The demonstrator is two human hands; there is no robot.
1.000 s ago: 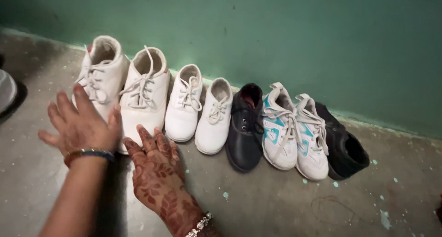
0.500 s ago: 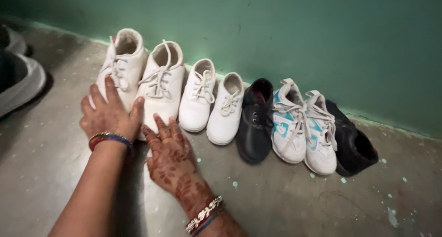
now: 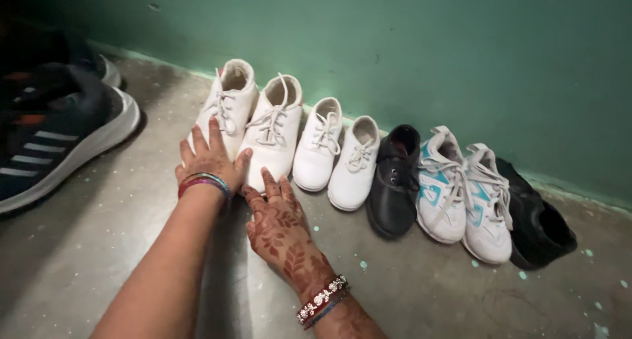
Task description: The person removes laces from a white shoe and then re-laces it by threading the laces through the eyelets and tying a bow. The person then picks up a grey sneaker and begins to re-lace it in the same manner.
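While both open hands lie flat, left hand [image 3: 209,160] and right hand [image 3: 278,220] touch 2 white shoes [image 3: 253,118].

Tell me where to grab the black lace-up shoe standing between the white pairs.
Grip the black lace-up shoe by its open collar at the heel end, from above: neighbours press both sides, the heel faces the wall, and only the collar gives fingers an edge.

no packages, no labels, no signs, no screens anywhere in view, only footwear lined up on a bare floor along a plain painted wall, nothing printed or boxed among it
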